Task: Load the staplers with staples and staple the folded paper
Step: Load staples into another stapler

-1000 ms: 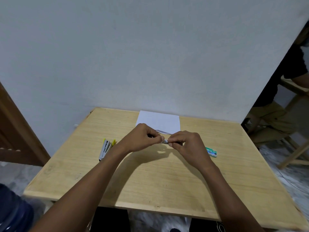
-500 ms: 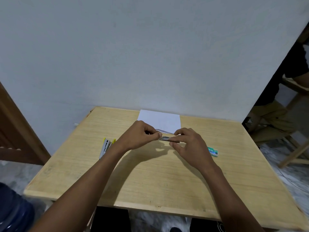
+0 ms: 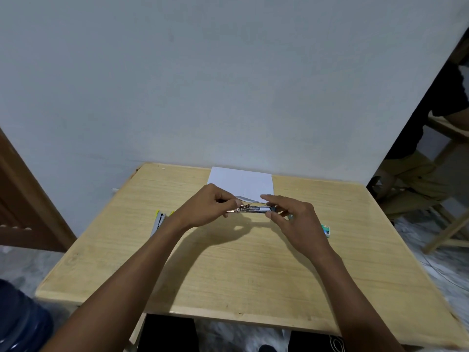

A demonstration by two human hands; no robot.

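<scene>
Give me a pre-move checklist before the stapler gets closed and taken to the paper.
1. Stapler held: ok, left hand pinches one end, right hand the other.
2. Stapler opened out: ok, metal inside shows.
3. Staples seated: cannot tell, too small.
4. Folded paper within reach: ok, flat behind the hands.
5. Staple box nearby: ok, beside the right wrist.
6. Second stapler: not ok, untouched on the table.
</scene>
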